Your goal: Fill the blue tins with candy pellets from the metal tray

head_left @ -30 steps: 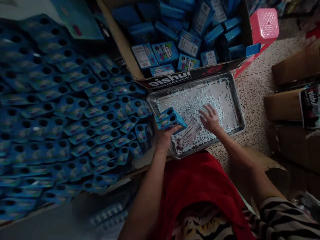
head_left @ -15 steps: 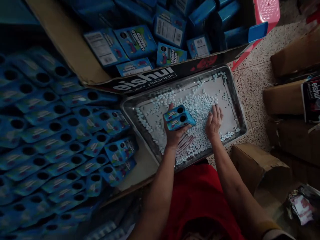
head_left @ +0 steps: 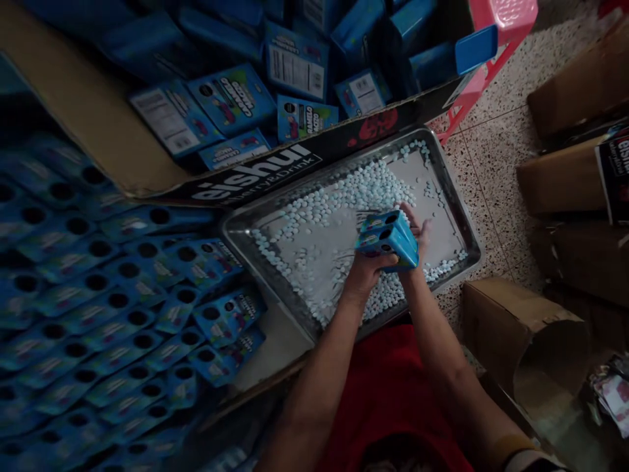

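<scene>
Two small blue candy boxes (head_left: 399, 244), side by side with dark round holes in their ends, are gripped in my left hand (head_left: 368, 270). Behind them is my right hand (head_left: 417, 226), its fingers stretched out and partly hidden by the boxes; I cannot tell whether it touches them. Both hands are over a metal tray (head_left: 472, 246). Small pale blue-white candies (head_left: 339, 190) lie heaped along the tray's far side, with more beneath the hands and scattered at the edges.
A cardboard carton (head_left: 162, 187) full of blue boxes stands beyond the tray. Rows of blue boxes with round holes (head_left: 113, 301) fill the left. Part of a pink plastic piece (head_left: 457, 118) shows behind. Brown cartons (head_left: 515, 328) sit on the speckled floor at right.
My left hand has carried the two boxes rightward, close to my right hand. Candies have shifted toward the far side, baring more of the tray's middle. The view has moved slightly.
</scene>
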Action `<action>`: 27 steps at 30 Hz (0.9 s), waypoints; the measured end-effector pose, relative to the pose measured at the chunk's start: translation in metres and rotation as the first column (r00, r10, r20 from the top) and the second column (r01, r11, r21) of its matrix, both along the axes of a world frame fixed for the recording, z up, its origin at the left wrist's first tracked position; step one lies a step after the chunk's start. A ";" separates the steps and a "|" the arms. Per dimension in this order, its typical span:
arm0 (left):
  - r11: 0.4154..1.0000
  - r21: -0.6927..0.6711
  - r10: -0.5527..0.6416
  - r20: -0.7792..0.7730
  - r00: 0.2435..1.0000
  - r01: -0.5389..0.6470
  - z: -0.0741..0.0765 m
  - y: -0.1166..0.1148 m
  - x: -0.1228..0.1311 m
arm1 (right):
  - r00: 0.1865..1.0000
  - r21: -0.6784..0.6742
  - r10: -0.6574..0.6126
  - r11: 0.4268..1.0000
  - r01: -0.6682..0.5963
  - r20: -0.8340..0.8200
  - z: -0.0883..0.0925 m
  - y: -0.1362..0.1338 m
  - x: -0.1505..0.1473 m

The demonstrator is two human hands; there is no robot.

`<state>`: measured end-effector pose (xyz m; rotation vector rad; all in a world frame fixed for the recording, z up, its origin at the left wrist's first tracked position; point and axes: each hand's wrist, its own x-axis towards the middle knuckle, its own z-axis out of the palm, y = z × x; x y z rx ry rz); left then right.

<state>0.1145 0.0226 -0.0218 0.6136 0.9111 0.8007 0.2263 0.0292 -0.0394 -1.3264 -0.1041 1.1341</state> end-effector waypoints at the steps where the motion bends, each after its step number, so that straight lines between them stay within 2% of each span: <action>1: 0.997 0.074 -0.033 -0.024 0.999 0.034 0.009 0.003 -0.008 | 0.988 -0.007 -0.064 0.998 0.063 -0.143 0.000 0.006 0.003; 3: 0.969 0.241 -0.023 -0.146 0.989 0.059 0.025 0.009 -0.031 | 0.941 -0.049 -0.138 0.990 0.129 -0.311 0.002 0.018 0.008; 5: 0.907 0.415 0.084 -0.336 0.938 0.067 0.031 0.014 -0.056 | 0.903 -0.077 -0.162 0.987 0.143 -0.399 0.012 0.027 0.014; 7: 0.841 0.535 0.214 -0.468 0.858 0.082 0.026 0.018 -0.078 | 0.863 -0.057 -0.153 0.988 0.143 -0.482 0.030 0.032 0.017; 9: 0.801 0.592 0.291 -0.522 0.802 0.094 0.014 0.020 -0.092 | 0.849 0.023 -0.094 0.992 0.124 -0.521 0.054 0.032 0.014; 12: 0.787 0.611 0.327 -0.529 0.783 0.083 -0.001 0.020 -0.094 | 0.909 0.183 0.034 0.982 0.047 -0.415 0.090 0.029 -0.002; 15: 0.772 0.630 0.334 -0.516 0.789 0.085 -0.003 0.017 -0.086 | 0.961 0.252 0.126 0.966 -0.062 -0.246 0.114 0.028 -0.024; 20: 0.759 0.638 0.332 -0.555 0.763 0.134 0.002 0.016 -0.084 | 0.975 0.357 0.220 0.914 -0.192 -0.039 0.120 0.033 -0.043; 27: 0.752 0.624 0.284 -0.597 0.750 0.212 -0.002 0.022 -0.093 | 0.967 0.330 0.222 0.910 -0.251 0.122 0.121 0.047 -0.048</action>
